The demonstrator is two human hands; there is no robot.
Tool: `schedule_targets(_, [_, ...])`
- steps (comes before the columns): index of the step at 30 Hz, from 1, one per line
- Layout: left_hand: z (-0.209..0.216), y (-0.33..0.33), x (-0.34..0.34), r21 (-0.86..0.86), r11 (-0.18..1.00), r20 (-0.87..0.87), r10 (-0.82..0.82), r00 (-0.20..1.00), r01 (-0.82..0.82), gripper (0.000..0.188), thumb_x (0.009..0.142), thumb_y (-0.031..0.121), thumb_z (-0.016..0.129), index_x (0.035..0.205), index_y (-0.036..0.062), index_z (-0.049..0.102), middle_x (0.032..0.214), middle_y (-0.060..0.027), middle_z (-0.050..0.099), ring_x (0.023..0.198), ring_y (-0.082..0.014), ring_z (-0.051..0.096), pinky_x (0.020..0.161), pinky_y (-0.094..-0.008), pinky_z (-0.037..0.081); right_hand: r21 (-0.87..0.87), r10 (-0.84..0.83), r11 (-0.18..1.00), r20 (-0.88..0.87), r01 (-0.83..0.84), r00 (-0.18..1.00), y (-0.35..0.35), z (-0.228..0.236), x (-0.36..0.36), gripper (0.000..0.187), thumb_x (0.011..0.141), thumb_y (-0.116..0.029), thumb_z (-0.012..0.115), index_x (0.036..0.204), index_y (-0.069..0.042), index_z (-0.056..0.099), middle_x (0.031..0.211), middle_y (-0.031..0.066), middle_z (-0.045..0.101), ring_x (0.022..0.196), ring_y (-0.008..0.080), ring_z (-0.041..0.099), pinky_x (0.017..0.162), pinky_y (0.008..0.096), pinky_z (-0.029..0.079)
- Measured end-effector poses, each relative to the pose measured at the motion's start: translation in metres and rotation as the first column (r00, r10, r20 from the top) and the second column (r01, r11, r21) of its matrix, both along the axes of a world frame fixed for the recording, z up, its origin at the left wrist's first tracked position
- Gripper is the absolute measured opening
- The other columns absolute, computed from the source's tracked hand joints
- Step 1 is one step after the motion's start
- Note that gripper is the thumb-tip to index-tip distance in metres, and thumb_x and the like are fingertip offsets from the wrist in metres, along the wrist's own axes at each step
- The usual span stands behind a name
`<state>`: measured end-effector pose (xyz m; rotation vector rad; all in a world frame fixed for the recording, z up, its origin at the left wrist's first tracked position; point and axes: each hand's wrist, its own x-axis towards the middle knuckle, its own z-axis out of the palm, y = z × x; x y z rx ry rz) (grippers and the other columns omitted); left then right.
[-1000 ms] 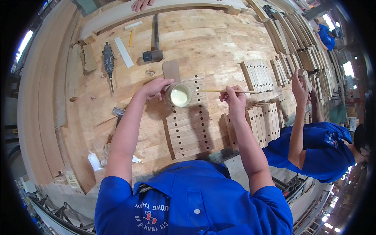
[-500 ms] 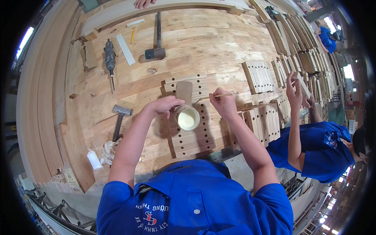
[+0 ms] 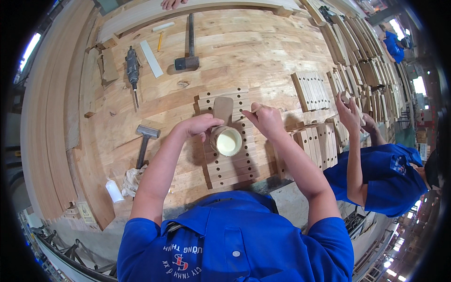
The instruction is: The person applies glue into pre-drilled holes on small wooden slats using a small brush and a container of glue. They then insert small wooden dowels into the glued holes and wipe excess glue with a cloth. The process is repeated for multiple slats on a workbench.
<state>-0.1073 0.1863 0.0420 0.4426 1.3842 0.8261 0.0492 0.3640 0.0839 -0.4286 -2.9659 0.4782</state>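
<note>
My left hand (image 3: 201,125) is closed on a cup (image 3: 216,142) of pale creamy liquid (image 3: 228,142). A flat brown piece (image 3: 223,108) with a rounded end extends from behind the cup; I cannot tell whether it is joined on. Below them lies a row of wooden strips (image 3: 230,177) set side by side, with dark round holes along both ends. My right hand (image 3: 268,122) pinches a thin wooden stick (image 3: 259,109), mostly hidden by the fingers, over the holes at the right ends of the strips.
A drill (image 3: 132,70), a rubber mallet (image 3: 187,63), a hammer (image 3: 148,132), a pencil (image 3: 159,41) and a white bottle (image 3: 113,191) lie on the wooden bench (image 3: 263,51). More drilled strips (image 3: 310,91) are grouped at right, where a co-worker (image 3: 380,178) handles a wooden piece.
My right hand has turned and the stick now points more along my view, its tip near the holes. The cup has shifted slightly right. The co-worker's hands have moved a little left and down.
</note>
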Motion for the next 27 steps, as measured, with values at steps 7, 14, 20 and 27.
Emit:
schedule_targets(7, [-0.009, -0.010, -0.001, 0.029, 0.998, -0.004, 0.065, 0.998, -0.064, 0.039, 0.087, 0.041, 0.053, 0.094, 0.0020, 0.053, 0.078, -0.0060, 0.058, 0.059, -0.0101, 0.056, 0.039, -0.0231, 0.045, -0.165, 0.131, 0.972, -0.210, -0.167, 0.969, 0.004, 0.027, 0.015, 0.018, 0.083, -0.018, 0.063, 0.077, -0.004, 0.053, 0.070, 0.0106, 0.060, 0.063, 0.0236, 0.061, 0.055, 0.0332, 0.047])
schedule_targets(14, [0.004, -0.040, 0.013, 0.154, 0.878, -0.056, 0.466, 0.883, -0.454, 0.036, 0.089, 0.040, 0.052, 0.088, 0.0040, 0.054, 0.070, -0.0045, 0.057, 0.055, -0.0108, 0.055, 0.038, -0.0239, 0.043, -0.777, -0.359, 0.626, -0.355, -0.059, 0.863, -0.030, 0.051, 0.053, 0.015, 0.086, -0.010, 0.060, 0.079, 0.001, 0.055, 0.067, 0.0080, 0.062, 0.062, 0.0106, 0.062, 0.055, 0.0225, 0.047])
schedule_targets(20, [0.028, -0.042, 0.022, 0.196, 0.866, -0.135, 0.489, 0.862, -0.460, 0.037, 0.090, 0.040, 0.050, 0.088, 0.0036, 0.055, 0.070, -0.0043, 0.058, 0.056, -0.0110, 0.055, 0.038, -0.0243, 0.042, -0.834, -0.344, 0.547, -0.301, -0.071, 0.889, -0.047, 0.024, 0.048, 0.014, 0.088, -0.010, 0.057, 0.082, 0.001, 0.051, 0.071, 0.0089, 0.062, 0.063, 0.0102, 0.060, 0.058, 0.0228, 0.050])
schedule_targets(27, [0.037, -0.041, 0.026, 0.189, 0.834, -0.128, 0.544, 0.829, -0.519, 0.037, 0.089, 0.041, 0.051, 0.091, 0.0044, 0.055, 0.072, -0.0042, 0.059, 0.056, -0.0109, 0.056, 0.038, -0.0245, 0.042, -0.967, -0.549, -0.248, 0.096, -0.052, 0.830, -0.043, -0.001, 0.052, 0.015, 0.088, -0.018, 0.058, 0.082, -0.006, 0.052, 0.073, 0.0088, 0.060, 0.060, 0.0148, 0.058, 0.060, 0.0277, 0.049])
